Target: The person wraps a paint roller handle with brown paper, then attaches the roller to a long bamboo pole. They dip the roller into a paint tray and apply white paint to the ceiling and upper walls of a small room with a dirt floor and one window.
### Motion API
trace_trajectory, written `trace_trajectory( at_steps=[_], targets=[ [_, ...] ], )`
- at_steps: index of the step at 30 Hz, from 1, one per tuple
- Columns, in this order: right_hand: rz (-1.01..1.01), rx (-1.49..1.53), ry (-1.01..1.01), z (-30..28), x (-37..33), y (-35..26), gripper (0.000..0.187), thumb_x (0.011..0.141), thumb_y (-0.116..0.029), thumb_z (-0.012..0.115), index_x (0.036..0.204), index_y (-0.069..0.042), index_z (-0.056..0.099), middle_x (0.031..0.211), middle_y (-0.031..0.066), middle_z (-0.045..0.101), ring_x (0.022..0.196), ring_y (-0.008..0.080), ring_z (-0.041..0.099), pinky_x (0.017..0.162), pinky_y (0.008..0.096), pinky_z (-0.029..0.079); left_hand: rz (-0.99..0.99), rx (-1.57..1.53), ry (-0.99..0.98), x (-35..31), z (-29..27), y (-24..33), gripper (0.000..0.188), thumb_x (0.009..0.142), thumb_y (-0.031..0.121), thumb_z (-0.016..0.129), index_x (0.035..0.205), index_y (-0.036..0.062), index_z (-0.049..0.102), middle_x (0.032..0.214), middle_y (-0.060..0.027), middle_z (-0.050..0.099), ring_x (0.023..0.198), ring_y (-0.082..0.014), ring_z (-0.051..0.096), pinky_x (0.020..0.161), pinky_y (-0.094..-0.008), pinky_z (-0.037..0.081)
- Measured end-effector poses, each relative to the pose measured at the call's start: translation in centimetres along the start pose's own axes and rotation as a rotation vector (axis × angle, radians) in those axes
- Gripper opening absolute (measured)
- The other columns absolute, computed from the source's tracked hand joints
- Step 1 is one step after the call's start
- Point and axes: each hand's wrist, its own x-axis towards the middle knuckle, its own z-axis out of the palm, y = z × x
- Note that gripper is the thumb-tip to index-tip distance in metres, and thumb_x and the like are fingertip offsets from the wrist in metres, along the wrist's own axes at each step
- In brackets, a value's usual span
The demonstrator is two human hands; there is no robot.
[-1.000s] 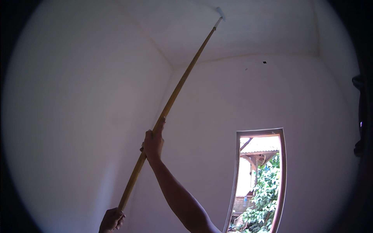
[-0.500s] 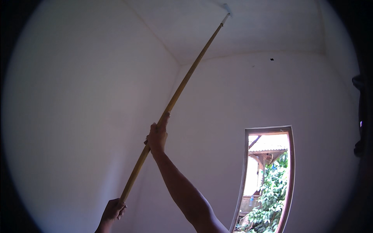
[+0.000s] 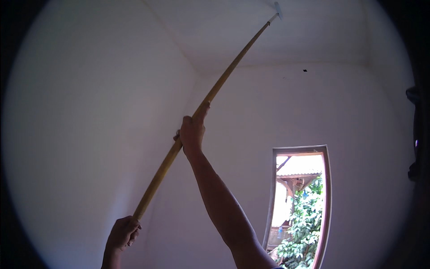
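The left hand [image 3: 122, 232] is closed around a long wooden pole [image 3: 224, 78], covering the lowest part in view; its forearm is cut off below. Higher up, the right hand [image 3: 192, 132] wraps the pole, some fingers hidden behind it. The pole slants up to a pale roller [image 3: 278, 9], small and seen before the ceiling [image 3: 322, 36]; whether they touch is hard to tell. The window frame [image 3: 326, 193] runs out of view below, and a dark shape [image 3: 415, 130] at the right rim is unclear.

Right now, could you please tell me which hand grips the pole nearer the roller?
The right hand, higher up the pole, is nearer the roller; the left hand grips it lower down.
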Motion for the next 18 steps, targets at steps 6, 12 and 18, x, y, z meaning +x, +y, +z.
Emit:
trace_trajectory(
  at_steps=[6,12,18],
  targets=[
    [0.015,-0.094,0.0,0.2,0.0,-0.1,0.085,0.093,-0.003,0.04,0.159,-0.02,-0.01,0.081,0.0151,0.062,0.048,0.0214,0.059,0.042,0.036,0.056,-0.014,-0.05,-0.052,1.0,-0.5,0.0,0.042,0.098,0.042,0.063,0.087,0.0021,0.062,0.056,-0.0019,0.051,0.037,-0.0074,0.041,0.033,-0.024,0.033],
    [-0.021,-0.125,0.014,0.6,0.2,0.5,0.085,0.093,-0.003,0.041,0.159,-0.019,-0.01,0.086,0.0174,0.063,0.049,0.0217,0.06,0.043,0.036,0.057,-0.011,-0.058,-0.108,2.6,-1.6,-0.8,0.037,0.102,0.035,0.059,0.091,0.0001,0.063,0.057,-0.0025,0.052,0.039,-0.0072,0.04,0.035,-0.0244,0.032],
    [-0.056,-0.119,0.041,0.8,0.1,1.5,0.084,0.092,-0.006,0.042,0.159,-0.016,-0.008,0.084,0.0169,0.061,0.047,0.0217,0.059,0.045,0.0372,0.056,-0.005,-0.051,-0.111,3.4,-2.2,-1.3,0.036,0.102,0.036,0.059,0.095,0.0006,0.064,0.06,-0.0019,0.052,0.043,-0.0063,0.041,0.038,-0.0232,0.033]
  ],
)
